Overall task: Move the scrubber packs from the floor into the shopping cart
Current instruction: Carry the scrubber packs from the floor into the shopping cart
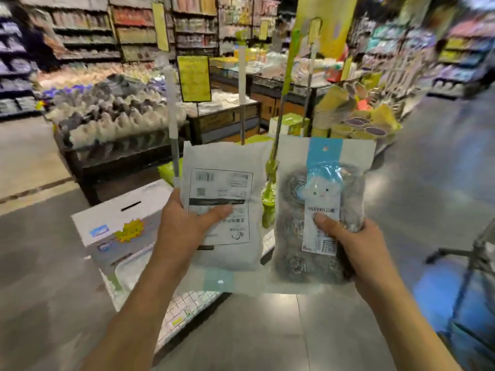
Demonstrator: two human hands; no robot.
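Note:
I hold two scrubber packs up in front of me. My left hand [184, 223] grips one scrubber pack [227, 188] upside down, with its white back label and barcode facing me. My right hand [356, 245] grips the other scrubber pack [321, 210], whose clear front shows steel-wool balls under a blue header card. Both packs hang above the shopping cart [187, 306], whose wire floor shows below my left forearm. The packs sit side by side, almost touching.
A large white box [120, 231] lies in the cart, with mop handles [242, 89] standing up behind the packs. Display tables of goods [112, 121] fill the left and middle. A metal frame [476, 253] stands at the right. Grey floor [308, 330] lies below.

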